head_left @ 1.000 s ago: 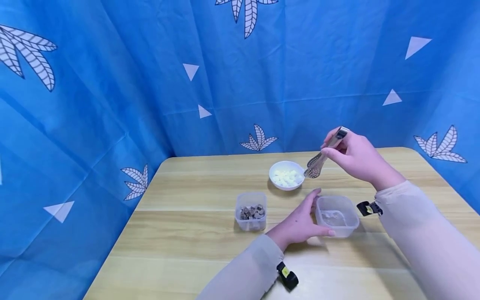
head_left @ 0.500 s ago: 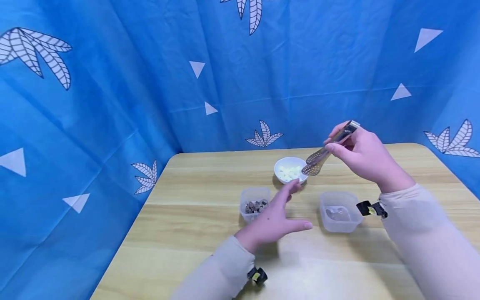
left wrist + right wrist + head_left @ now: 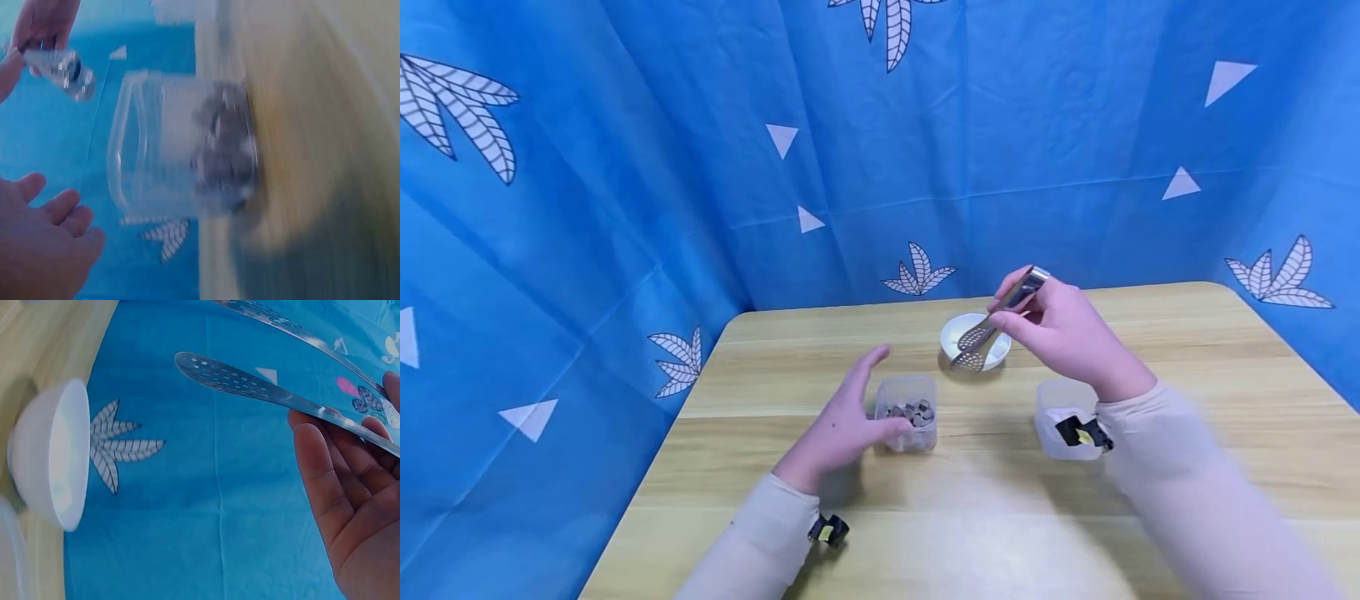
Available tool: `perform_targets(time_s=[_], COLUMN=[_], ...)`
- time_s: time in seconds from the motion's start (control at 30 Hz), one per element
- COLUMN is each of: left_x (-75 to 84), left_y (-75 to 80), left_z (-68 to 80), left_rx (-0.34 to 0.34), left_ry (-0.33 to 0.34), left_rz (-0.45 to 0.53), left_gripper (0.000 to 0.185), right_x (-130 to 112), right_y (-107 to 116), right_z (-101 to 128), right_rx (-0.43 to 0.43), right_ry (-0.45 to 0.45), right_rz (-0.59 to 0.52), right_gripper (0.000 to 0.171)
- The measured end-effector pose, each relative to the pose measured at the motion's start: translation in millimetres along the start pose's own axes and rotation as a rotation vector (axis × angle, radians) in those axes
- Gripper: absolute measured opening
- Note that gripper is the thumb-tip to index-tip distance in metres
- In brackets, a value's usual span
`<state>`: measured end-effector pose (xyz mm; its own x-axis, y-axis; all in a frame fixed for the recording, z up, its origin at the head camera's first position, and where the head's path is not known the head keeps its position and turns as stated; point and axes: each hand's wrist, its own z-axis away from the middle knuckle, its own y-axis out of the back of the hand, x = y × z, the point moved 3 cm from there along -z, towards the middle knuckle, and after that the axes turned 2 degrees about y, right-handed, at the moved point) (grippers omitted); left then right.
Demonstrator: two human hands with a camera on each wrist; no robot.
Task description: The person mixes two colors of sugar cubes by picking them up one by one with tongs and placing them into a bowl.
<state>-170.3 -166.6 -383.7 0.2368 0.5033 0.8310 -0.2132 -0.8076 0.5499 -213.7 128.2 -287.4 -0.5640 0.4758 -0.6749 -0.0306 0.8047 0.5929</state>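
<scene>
My right hand (image 3: pixel 1060 329) grips a pair of perforated metal tongs (image 3: pixel 992 321), whose tips hang just over a white bowl (image 3: pixel 992 354) at the table's back centre. The right wrist view shows the tongs (image 3: pixel 269 387) slightly apart with nothing between them, beside the bowl (image 3: pixel 53 462). My left hand (image 3: pixel 850 408) is spread open at the left side of a small clear tub (image 3: pixel 908 417) holding several dark cubes, thumb close to its wall. In the blurred left wrist view the tub (image 3: pixel 187 147) lies just past my fingers (image 3: pixel 47 234).
A second clear tub (image 3: pixel 1060 425) stands to the right, partly hidden by my right wrist. Everything sits on a light wooden table (image 3: pixel 775 467) enclosed by a blue patterned cloth backdrop (image 3: pixel 625 167).
My left hand has left the right-hand tub and swung left to the tub of dark cubes. My right hand has carried the tongs left and lower, over the bowl.
</scene>
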Motion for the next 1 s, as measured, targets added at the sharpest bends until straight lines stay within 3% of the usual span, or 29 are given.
perform_targets(time_s=[0.27, 0.4, 0.57, 0.73, 1.0], left_x=[-44.6, -57.8, -66.8, -69.2, -71.1], left_y=[5.2, -0.9, -8.9, -13.5, -20.9], left_z=[-3.1, -9.5, -13.6, -11.8, -11.8], left_rx=[-0.066, -0.121, -0.188, -0.197, -0.201], left_ry=[0.085, 0.069, 0.043, 0.049, 0.052], left_rz=[0.193, 0.267, 0.339, 0.379, 0.323], left_gripper=[0.102, 0.104, 0.110, 0.112, 0.111], right_x=[-2.8, -3.2, -4.3, -3.8, 5.3], right_y=[-39.7, -55.3, -73.8, -89.7, -101.8], right_z=[-9.4, -13.0, -14.5, -14.9, -15.4], right_rx=[-0.062, -0.063, -0.086, -0.127, -0.190], right_ry=[0.030, 0.035, 0.057, 0.097, 0.096], right_rz=[-0.125, -0.157, -0.184, -0.191, -0.103], right_gripper=[0.021, 0.020, 0.017, 0.016, 0.013])
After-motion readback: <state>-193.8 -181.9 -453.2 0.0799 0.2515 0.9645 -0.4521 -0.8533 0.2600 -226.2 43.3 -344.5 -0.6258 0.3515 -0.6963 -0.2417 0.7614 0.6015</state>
